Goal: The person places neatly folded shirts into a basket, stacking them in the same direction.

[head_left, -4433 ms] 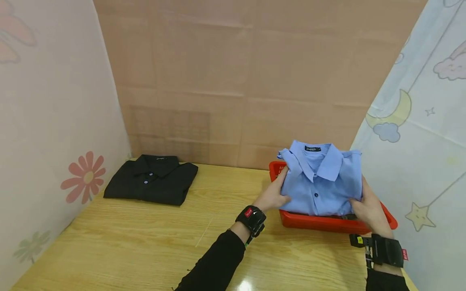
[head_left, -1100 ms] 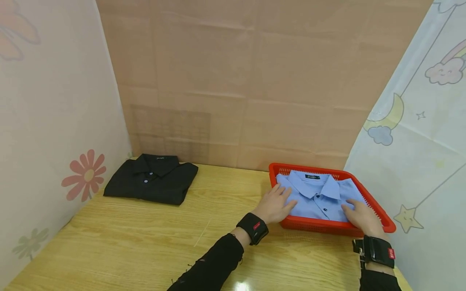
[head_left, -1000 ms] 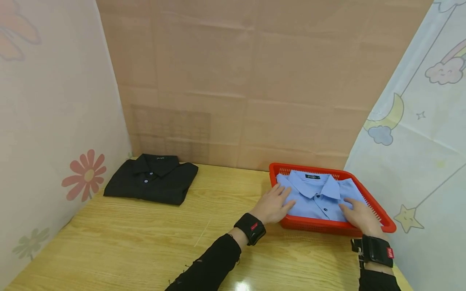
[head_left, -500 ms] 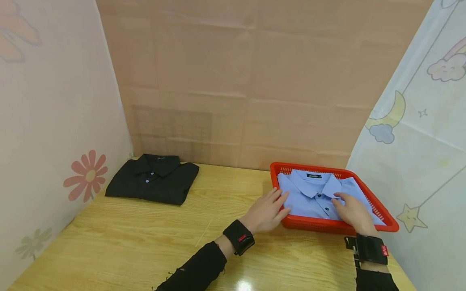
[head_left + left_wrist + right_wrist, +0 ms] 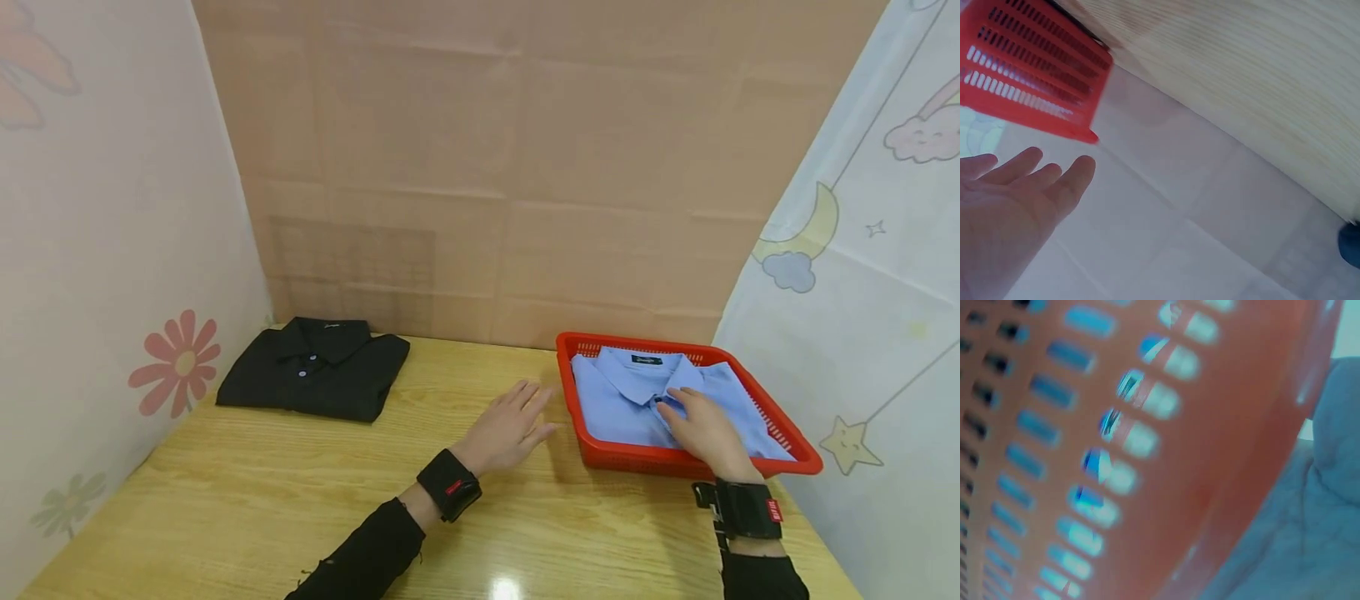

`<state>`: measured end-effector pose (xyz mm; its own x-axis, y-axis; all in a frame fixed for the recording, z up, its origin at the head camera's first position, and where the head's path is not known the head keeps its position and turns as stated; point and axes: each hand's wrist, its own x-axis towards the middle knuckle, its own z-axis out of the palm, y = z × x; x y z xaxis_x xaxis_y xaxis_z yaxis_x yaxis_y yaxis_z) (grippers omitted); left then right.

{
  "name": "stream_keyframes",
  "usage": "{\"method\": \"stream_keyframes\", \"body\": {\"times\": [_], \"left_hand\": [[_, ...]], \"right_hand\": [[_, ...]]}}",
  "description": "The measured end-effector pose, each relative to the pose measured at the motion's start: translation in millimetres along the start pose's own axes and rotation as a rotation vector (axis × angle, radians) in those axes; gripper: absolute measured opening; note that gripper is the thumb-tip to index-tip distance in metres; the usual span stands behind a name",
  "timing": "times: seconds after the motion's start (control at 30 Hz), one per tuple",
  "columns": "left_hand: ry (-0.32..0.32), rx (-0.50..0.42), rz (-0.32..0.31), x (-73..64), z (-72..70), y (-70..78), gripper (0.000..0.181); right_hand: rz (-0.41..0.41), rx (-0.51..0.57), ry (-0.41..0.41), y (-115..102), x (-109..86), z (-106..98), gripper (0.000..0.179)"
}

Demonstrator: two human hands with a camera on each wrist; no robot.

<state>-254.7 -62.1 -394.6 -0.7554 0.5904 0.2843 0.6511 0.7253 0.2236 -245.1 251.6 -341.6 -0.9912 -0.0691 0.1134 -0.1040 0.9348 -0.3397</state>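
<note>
A folded light-blue collared shirt lies inside the red plastic basket, collar toward the back. My right hand is over the shirt's front near the buttons, fingers loosely extended; whether they touch the cloth I cannot tell. Just left of the basket, my left hand hovers above the table with fingers spread, holding nothing. The left wrist view has that hand's palm apart from the slotted basket. In the right wrist view the basket's wall covers much of the hand.
A folded black collared shirt lies at the back left of the wooden table. A brown paper-like backdrop stands behind. Printed sheets hang on the left and right sides.
Both hands held the blue shirt above the basket; it now lies inside. My left hand has let go and moved left, off the basket. My right hand has shifted left over the shirt.
</note>
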Motion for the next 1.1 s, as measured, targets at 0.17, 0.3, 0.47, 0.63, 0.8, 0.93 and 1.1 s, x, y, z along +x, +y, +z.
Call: {"method": "stream_keyframes", "body": {"times": [0.17, 0.3, 0.47, 0.63, 0.8, 0.93, 1.1], "left_hand": [[-0.025, 0.016, -0.052, -14.8, -6.5, -22.7, 0.064], [-0.031, 0.012, -0.077, -25.5, -12.6, -36.9, 0.064], [-0.024, 0.022, -0.081, -36.6, -17.8, -52.2, 0.064], [-0.055, -0.010, -0.133, -49.3, -25.1, -64.6, 0.064], [-0.028, -0.026, -0.151, -60.8, -34.3, -76.0, 0.064], [-0.014, -0.017, -0.150, -69.5, -39.6, -87.2, 0.064], [-0.019, -0.022, -0.173, -78.3, -44.7, -101.8, 0.062]], "right_hand": [[-0.006, 0.028, 0.005, -13.2, 1.2, 6.3, 0.055], [-0.034, 0.053, -0.010, -22.1, 2.4, 10.0, 0.053], [-0.050, 0.076, -0.027, -32.1, 3.7, 12.8, 0.053], [-0.088, 0.095, -0.001, -44.4, 3.5, 17.8, 0.052], [-0.163, 0.119, 0.041, -59.4, 2.3, 26.7, 0.048], [-0.248, 0.128, 0.073, -76.1, 2.3, 36.7, 0.044], [-0.343, 0.082, 0.140, -98.4, 0.7, 51.2, 0.038]]}}
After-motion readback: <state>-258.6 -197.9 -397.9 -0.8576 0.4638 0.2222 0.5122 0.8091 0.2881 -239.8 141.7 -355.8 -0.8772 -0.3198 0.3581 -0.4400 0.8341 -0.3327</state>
